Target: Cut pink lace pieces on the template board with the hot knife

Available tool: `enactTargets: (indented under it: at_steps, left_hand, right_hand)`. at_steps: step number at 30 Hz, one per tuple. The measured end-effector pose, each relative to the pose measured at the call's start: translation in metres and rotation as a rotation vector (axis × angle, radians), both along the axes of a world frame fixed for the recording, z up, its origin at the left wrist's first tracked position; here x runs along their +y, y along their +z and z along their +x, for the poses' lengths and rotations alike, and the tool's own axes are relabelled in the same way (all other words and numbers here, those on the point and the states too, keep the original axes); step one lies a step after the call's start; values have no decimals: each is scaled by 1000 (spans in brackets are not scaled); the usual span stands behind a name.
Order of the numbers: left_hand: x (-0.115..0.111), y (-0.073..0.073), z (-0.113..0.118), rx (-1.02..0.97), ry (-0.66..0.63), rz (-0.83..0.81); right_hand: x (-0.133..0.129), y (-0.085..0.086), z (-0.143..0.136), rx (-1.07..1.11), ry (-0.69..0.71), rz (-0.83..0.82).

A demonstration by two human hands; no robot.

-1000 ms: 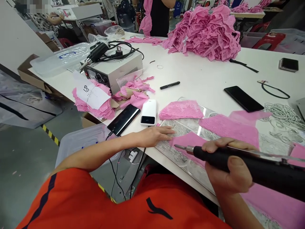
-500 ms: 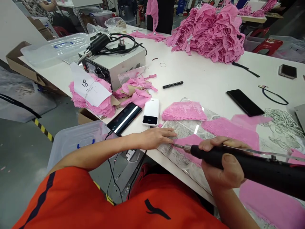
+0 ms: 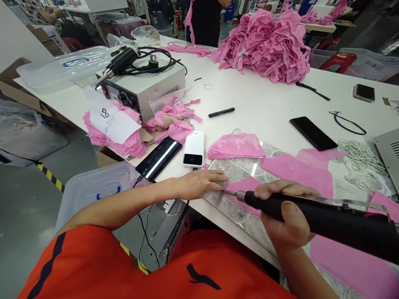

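Note:
My right hand (image 3: 288, 216) is wrapped around a thick black handheld tool (image 3: 324, 222) with a slim metal tip (image 3: 231, 193). The tip meets the left edge of a small pink fabric piece (image 3: 245, 187), right beside my left fingertips. My left hand (image 3: 202, 183) lies flat, fingers stretched out, on the grey-patterned clear board (image 3: 237, 168) at the table's front edge. Just behind it on the board is a stack of pink lace pieces (image 3: 237, 146). More pink fabric (image 3: 296, 172) spreads to the right, and a large piece (image 3: 349, 261) lies below the tool.
Left of the board are a white power bank (image 3: 193, 148), a phone (image 3: 158, 158) and a bundle marked 18 (image 3: 112, 124). Behind them stands a metal control box (image 3: 158, 85). A second phone (image 3: 313, 133) lies right. A large pink heap (image 3: 264, 47) and a person (image 3: 204, 23) are behind.
The view has shifted slightly, so most things sit a little farther left. Both hands keep their pose, and the tool tip stays at the edge of the pink piece.

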State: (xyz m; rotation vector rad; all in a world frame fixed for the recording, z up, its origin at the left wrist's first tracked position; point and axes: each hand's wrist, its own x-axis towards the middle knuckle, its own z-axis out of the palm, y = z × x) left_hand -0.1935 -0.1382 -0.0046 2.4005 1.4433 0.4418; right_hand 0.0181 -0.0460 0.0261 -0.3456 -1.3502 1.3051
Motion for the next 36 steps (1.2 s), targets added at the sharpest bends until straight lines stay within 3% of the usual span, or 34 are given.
enactTargets:
  at_steps: [3, 6, 11, 19, 36]
  left_hand:
    - [-3, -2, -1, -17, -3, 49]
    - [-2, -3, 2, -20, -12, 94]
    - [11, -4, 16, 27, -48, 164]
    - [22, -10, 29, 49, -50, 213]
    - [18, -13, 27, 63, -57, 241]
  right_hand:
    - [12, 5, 8, 24, -77, -21]
    - [34, 13, 21, 84, -239, -63]
    - [58, 19, 30, 104, -386, -140]
    - [61, 5, 15, 66, -379, -106]
    - [64, 1, 13, 66, -323, -74]
